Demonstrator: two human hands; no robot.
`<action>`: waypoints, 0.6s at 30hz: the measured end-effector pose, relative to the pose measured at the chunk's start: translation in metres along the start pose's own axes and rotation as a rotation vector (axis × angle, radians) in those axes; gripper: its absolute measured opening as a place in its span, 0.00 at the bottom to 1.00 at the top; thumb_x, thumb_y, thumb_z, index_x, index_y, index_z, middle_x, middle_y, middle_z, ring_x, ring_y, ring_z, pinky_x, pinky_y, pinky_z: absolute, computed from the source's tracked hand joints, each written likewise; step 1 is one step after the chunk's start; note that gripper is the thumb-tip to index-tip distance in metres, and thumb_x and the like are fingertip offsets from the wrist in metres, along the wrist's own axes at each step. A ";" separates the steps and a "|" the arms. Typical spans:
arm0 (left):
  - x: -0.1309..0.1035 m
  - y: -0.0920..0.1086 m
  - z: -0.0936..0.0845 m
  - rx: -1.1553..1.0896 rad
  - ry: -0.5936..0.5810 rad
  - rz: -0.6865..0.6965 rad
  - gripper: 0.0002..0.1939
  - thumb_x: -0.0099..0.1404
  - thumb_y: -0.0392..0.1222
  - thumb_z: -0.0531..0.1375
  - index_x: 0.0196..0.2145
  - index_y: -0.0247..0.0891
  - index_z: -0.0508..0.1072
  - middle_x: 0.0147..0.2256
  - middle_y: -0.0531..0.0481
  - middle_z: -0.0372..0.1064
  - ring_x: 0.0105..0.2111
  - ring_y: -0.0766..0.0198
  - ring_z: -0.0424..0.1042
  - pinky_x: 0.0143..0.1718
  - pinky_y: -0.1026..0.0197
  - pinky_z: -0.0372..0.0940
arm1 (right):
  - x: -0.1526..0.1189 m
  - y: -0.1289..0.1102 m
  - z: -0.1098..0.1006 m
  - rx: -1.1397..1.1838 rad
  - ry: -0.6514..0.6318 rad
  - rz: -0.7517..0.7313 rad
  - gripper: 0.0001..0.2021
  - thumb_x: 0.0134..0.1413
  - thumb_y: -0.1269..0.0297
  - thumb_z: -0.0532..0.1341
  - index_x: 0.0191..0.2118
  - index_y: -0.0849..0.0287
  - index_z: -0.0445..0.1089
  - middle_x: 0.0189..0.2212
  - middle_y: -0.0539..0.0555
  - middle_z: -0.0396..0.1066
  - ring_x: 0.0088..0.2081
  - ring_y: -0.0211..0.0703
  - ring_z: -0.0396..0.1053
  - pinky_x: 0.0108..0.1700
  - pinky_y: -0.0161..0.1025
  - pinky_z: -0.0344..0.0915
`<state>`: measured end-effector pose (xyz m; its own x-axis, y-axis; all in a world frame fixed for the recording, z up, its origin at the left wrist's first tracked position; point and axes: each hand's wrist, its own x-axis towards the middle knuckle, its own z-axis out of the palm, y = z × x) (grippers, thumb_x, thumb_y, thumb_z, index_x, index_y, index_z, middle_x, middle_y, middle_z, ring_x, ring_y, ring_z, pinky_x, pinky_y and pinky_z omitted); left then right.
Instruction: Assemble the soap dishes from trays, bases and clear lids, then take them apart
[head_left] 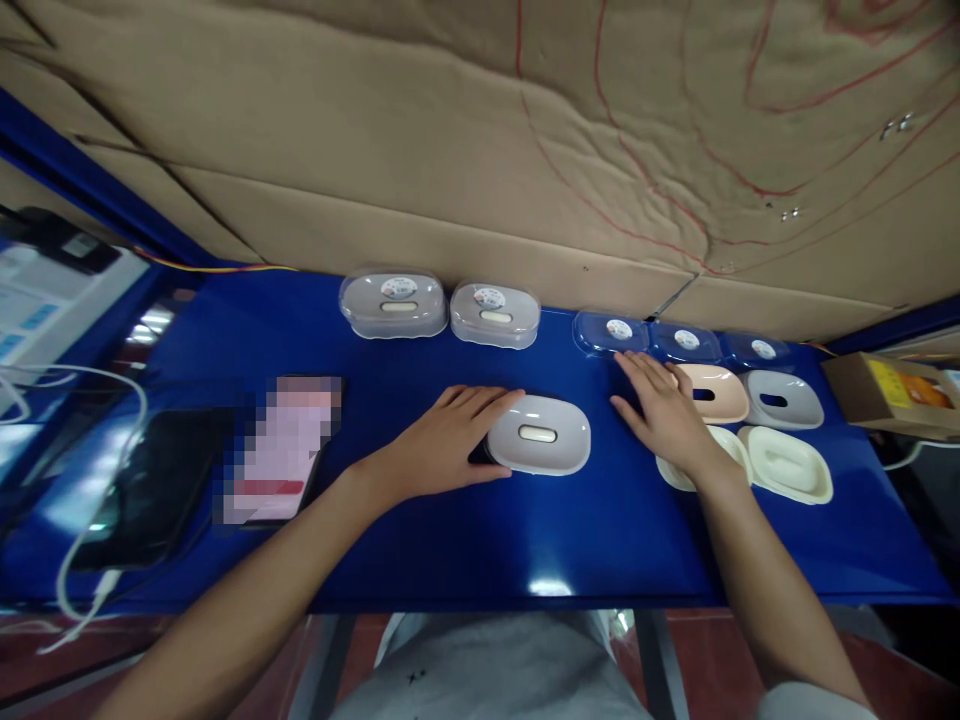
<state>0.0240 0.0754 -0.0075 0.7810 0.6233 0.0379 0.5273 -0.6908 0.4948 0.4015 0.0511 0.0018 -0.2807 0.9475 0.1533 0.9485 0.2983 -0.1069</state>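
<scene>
A grey oval soap dish (564,454) with a cream insert in its slot lies on the blue table. My left hand (450,440) grips its left end, fingers along the upper edge and thumb at the lower edge. My right hand (664,405) is stretched out, palm down, with its fingertips near the front edge of the leftmost clear lid (600,335); whether they touch it I cannot tell. Beneath and beside this hand are a peach slotted tray (724,397) and a cream dish base (739,450), both partly hidden by it.
Two covered soap dishes (397,318) (491,325) stand at the back. More clear lids (686,350) (757,355), a grey slotted tray (802,395) and another cream base (791,465) lie right. A phone (281,450) and white cable (71,560) are left; a cardboard box (862,395) is right.
</scene>
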 end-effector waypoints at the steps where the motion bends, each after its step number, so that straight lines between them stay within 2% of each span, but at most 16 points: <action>1: 0.000 0.000 -0.001 0.004 -0.007 -0.002 0.51 0.72 0.57 0.73 0.80 0.42 0.52 0.75 0.35 0.61 0.73 0.38 0.63 0.74 0.39 0.55 | 0.000 -0.004 0.001 0.009 -0.006 -0.017 0.29 0.79 0.54 0.53 0.78 0.57 0.58 0.68 0.68 0.73 0.71 0.66 0.68 0.74 0.72 0.55; 3: -0.001 0.001 -0.003 0.006 -0.020 -0.004 0.51 0.72 0.56 0.73 0.80 0.42 0.52 0.75 0.36 0.61 0.73 0.38 0.62 0.74 0.40 0.55 | 0.002 -0.010 0.001 0.032 0.016 -0.040 0.29 0.79 0.53 0.54 0.77 0.55 0.59 0.65 0.66 0.76 0.69 0.64 0.70 0.73 0.69 0.56; 4: -0.001 0.001 -0.003 0.003 -0.025 -0.005 0.51 0.72 0.56 0.73 0.80 0.42 0.51 0.75 0.36 0.61 0.73 0.38 0.62 0.74 0.40 0.55 | 0.004 -0.012 0.000 0.035 0.035 -0.046 0.29 0.79 0.52 0.54 0.78 0.53 0.59 0.67 0.66 0.74 0.70 0.64 0.69 0.73 0.68 0.56; 7: -0.002 0.002 -0.004 -0.001 -0.029 -0.008 0.51 0.71 0.55 0.73 0.80 0.42 0.52 0.75 0.36 0.61 0.73 0.38 0.62 0.74 0.40 0.55 | 0.013 -0.011 0.003 -0.022 0.085 -0.004 0.33 0.78 0.50 0.54 0.81 0.53 0.53 0.77 0.67 0.60 0.78 0.68 0.57 0.75 0.71 0.51; 9: -0.002 0.003 -0.005 0.004 -0.031 -0.011 0.51 0.71 0.54 0.74 0.80 0.41 0.53 0.75 0.36 0.61 0.73 0.39 0.62 0.74 0.40 0.55 | 0.018 -0.009 0.008 -0.067 0.073 0.045 0.36 0.78 0.49 0.54 0.82 0.57 0.48 0.79 0.70 0.57 0.80 0.71 0.51 0.76 0.75 0.46; 11: -0.002 0.003 -0.005 0.008 -0.035 -0.016 0.51 0.71 0.54 0.74 0.80 0.40 0.53 0.74 0.36 0.62 0.73 0.39 0.63 0.74 0.40 0.55 | 0.021 -0.009 0.010 -0.075 0.048 0.062 0.36 0.78 0.50 0.54 0.82 0.59 0.49 0.76 0.71 0.61 0.78 0.71 0.54 0.76 0.77 0.45; 14: -0.001 0.003 -0.006 0.013 -0.043 -0.023 0.51 0.71 0.54 0.74 0.80 0.41 0.53 0.74 0.36 0.62 0.73 0.39 0.62 0.74 0.40 0.55 | 0.019 -0.011 0.006 -0.036 0.060 0.038 0.31 0.78 0.49 0.55 0.77 0.55 0.59 0.69 0.68 0.70 0.72 0.67 0.64 0.75 0.73 0.48; 16: -0.001 0.004 -0.006 0.018 -0.050 -0.022 0.51 0.71 0.54 0.74 0.80 0.41 0.53 0.75 0.36 0.61 0.73 0.40 0.62 0.74 0.41 0.55 | 0.016 -0.014 0.002 -0.010 0.092 0.030 0.31 0.76 0.45 0.58 0.76 0.53 0.61 0.70 0.68 0.69 0.72 0.68 0.64 0.74 0.71 0.51; 18: -0.001 0.004 -0.007 0.024 -0.051 -0.019 0.51 0.71 0.54 0.74 0.80 0.40 0.52 0.75 0.36 0.61 0.73 0.40 0.62 0.74 0.41 0.55 | 0.013 -0.016 0.000 0.008 0.099 0.033 0.36 0.73 0.41 0.61 0.76 0.54 0.60 0.75 0.70 0.61 0.76 0.71 0.59 0.74 0.72 0.52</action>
<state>0.0231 0.0747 0.0000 0.7863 0.6176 -0.0161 0.5500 -0.6878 0.4738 0.3827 0.0589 0.0053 -0.2326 0.9410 0.2459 0.9557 0.2680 -0.1216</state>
